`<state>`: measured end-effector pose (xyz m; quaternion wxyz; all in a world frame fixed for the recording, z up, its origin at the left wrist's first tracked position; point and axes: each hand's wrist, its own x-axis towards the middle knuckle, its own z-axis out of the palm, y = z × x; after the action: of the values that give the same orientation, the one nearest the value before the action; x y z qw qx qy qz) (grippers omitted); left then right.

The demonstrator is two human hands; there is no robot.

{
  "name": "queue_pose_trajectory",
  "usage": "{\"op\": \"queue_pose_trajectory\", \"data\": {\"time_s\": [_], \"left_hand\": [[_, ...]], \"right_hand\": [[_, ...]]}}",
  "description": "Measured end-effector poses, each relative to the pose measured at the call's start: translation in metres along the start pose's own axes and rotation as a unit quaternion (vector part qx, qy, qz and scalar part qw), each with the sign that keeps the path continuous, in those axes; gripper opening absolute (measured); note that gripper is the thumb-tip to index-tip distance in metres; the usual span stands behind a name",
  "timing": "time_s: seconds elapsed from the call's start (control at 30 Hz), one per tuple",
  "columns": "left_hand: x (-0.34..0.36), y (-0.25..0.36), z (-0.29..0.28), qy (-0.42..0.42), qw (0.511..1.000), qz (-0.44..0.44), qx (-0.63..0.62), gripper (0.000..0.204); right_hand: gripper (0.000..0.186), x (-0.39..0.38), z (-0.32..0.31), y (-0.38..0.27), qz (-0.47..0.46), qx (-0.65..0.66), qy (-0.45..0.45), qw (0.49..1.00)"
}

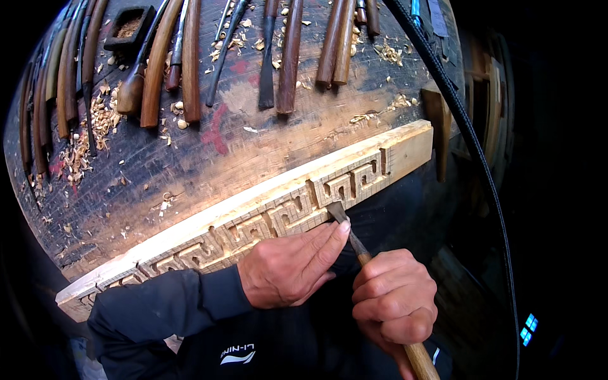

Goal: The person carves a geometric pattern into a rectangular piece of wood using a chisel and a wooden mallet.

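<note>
**Head view: chisel at the fretwork strip**

Head camera looked down on a long pale wooden strip (253,209) lying slantwise along the near edge of a dark, scarred workbench (190,158). A square key pattern was cut along the strip's near face, and everything else sat around that strip.

Right hand (394,299) was clenched tight on the pale wooden handle of a chisel (354,244), just below the strip's right half. The chisel slanted up and left, its dark blade tip touching the carved edge of the strip. Left hand (291,266) lay flat against the strip's near face, thumb pressed along the chisel blade, fingers stretched out rather than curled. The two hands sat close, side by side, both on the one tool. Dark sleeves ran in from the lower edge.

Beyond the strip, at the far side of the bench, a row of carving tools (190,57) with brown handles lay fanned out. Pale wood shavings (82,139) littered the bench beyond the strip's left end. A black cable (465,133) curved down past the strip's right end.
</note>
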<state>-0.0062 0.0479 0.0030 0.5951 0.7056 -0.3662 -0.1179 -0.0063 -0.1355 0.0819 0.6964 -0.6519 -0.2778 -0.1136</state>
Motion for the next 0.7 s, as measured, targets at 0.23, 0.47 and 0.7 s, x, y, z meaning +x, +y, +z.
{"op": "queue_pose_trajectory", "data": {"time_s": [0.23, 0.47, 0.7], "left_hand": [[0.003, -0.001, 0.002, -0.021, 0.999, 0.030, -0.013, 0.085], [-0.001, -0.003, 0.005, -0.036, 0.998, 0.055, -0.011, 0.086], [-0.001, -0.003, 0.002, -0.037, 0.999, 0.031, -0.023, 0.088]], "right_hand": [[0.033, 0.000, -0.006, -0.008, -0.036, 0.028, 0.042, 0.998], [0.046, -0.001, -0.001, -0.027, -0.013, -0.026, 0.060, 0.998], [0.054, 0.004, 0.000, -0.019, -0.004, -0.018, 0.061, 0.998]]}}
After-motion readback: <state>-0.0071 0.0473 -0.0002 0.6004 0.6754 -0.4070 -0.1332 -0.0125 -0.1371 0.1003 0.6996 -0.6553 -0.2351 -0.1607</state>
